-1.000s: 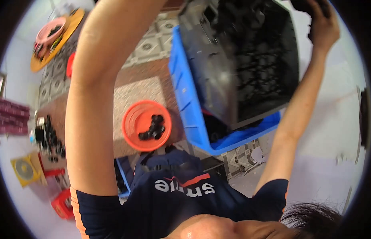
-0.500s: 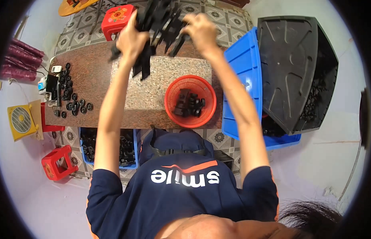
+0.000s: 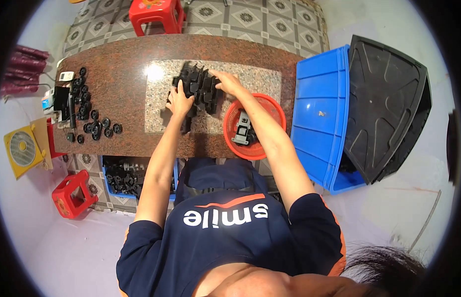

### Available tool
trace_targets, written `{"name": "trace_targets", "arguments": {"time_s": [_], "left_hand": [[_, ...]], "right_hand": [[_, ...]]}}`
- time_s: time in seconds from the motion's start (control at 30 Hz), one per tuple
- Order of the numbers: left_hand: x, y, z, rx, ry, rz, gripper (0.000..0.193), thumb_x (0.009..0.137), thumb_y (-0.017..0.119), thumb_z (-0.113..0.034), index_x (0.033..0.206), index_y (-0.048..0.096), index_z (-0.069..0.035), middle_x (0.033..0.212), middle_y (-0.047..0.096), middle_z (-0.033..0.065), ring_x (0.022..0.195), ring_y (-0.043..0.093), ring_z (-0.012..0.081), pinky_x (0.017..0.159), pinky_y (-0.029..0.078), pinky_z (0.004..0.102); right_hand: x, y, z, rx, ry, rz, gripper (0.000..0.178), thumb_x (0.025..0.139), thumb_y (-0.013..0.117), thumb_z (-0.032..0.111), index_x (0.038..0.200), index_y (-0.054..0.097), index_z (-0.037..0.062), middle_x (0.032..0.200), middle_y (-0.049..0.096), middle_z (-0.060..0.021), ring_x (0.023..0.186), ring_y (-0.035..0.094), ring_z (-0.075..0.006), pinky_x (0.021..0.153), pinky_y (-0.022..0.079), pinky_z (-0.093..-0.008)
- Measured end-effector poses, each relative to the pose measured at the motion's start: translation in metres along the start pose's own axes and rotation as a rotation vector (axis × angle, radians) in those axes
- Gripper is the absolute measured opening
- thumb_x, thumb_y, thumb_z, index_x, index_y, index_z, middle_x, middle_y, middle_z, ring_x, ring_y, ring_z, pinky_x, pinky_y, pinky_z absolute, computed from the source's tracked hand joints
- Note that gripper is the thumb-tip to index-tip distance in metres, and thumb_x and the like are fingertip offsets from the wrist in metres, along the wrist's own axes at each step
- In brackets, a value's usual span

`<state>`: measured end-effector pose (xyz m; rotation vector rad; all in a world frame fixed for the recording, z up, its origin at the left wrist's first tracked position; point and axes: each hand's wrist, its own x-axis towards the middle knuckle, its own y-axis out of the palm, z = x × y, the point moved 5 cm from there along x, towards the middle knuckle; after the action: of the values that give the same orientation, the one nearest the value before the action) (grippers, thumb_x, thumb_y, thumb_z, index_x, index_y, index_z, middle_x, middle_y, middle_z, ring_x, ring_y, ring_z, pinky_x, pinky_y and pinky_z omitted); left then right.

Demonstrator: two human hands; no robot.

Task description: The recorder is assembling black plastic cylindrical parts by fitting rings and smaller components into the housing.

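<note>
A bunched stack of black plastic parts (image 3: 200, 90), its outline blurred on the left, is just over or on the speckled slab (image 3: 158, 106) in the table's middle. My left hand (image 3: 180, 102) grips its near left side, thumb raised along the parts. From the right, my right hand (image 3: 227, 82) curls its fingers against the stack's upper right side. Under my right forearm is a red plastic basket (image 3: 230, 143), partly hidden by the arm. A grey plastic part (image 3: 241, 132) lies in it on top of darker pieces.
Several black wheel-like rings (image 3: 95, 129) lie on the left of the reddish table (image 3: 126, 54). A blue bin (image 3: 319, 114) with a black crate (image 3: 384, 109) leaning over it stands at right. Another blue bin (image 3: 124, 175) of black parts is below the table's near edge. Red stools (image 3: 156, 15) stand around.
Both hands have come down and nearer with the black parts, from beyond the slab's far edge to over it. A grey part now shows in the basket.
</note>
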<state>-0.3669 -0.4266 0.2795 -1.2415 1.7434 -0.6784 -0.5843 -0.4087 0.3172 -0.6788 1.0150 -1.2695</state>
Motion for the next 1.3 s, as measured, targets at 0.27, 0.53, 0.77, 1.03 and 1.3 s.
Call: {"name": "trace_targets", "arguments": {"time_s": [0.27,0.53,0.77,1.03,1.3], "left_hand": [[-0.046,-0.021,-0.004,-0.055,0.26,-0.154,0.07,0.082,0.073,-0.026,0.143,0.04,-0.015,0.146,0.033,0.0206,0.135,0.03,0.0386,0.101,0.028,0.0578],[-0.137,0.027,-0.066,-0.553,0.344,0.298,0.056,0.082,0.073,-0.02,0.131,0.052,-0.005,0.112,0.057,0.016,0.098,0.059,0.0281,0.086,0.049,0.0376],[-0.185,0.076,-0.098,-0.187,0.401,0.155,0.091,0.081,0.078,-0.031,0.147,0.026,0.002,0.113,0.058,0.0175,0.099,0.061,0.025,0.085,0.05,0.0345],[-0.211,0.08,-0.097,-1.314,-0.354,0.481,0.046,0.09,0.065,-0.034,0.12,0.043,-0.008,0.091,0.057,0.0055,0.074,0.062,0.0177,0.076,0.053,0.0354],[-0.252,0.041,-0.112,-1.392,-0.256,0.471,0.112,0.077,0.083,-0.015,0.153,0.001,-0.022,0.11,0.059,0.0131,0.093,0.067,0.0294,0.082,0.054,0.047]], "right_hand": [[-0.162,-0.023,-0.068,0.346,0.599,-0.284,0.025,0.086,0.065,0.029,0.088,0.064,0.0039,0.094,0.067,-0.0214,0.087,0.067,-0.0347,0.072,0.052,-0.0465],[-0.232,0.077,-0.052,0.343,0.89,-0.283,0.05,0.071,0.081,0.022,0.111,0.057,0.0031,0.097,0.068,-0.0163,0.09,0.067,-0.0344,0.079,0.052,-0.0466],[-0.272,0.06,-0.036,0.651,0.506,-0.507,0.022,0.072,0.072,0.01,0.089,0.062,0.0017,0.074,0.067,-0.0139,0.068,0.067,-0.027,0.065,0.053,-0.0381],[-0.262,0.03,-0.107,1.05,0.384,-0.275,0.025,0.089,0.068,0.017,0.111,0.064,0.0064,0.083,0.065,-0.0041,0.063,0.062,-0.0102,0.053,0.047,-0.0238],[-0.214,0.063,-0.168,0.398,0.188,-0.1,0.053,0.076,0.077,0.02,0.124,0.058,0.0096,0.104,0.063,-0.0216,0.1,0.063,-0.038,0.084,0.05,-0.0459]]}}
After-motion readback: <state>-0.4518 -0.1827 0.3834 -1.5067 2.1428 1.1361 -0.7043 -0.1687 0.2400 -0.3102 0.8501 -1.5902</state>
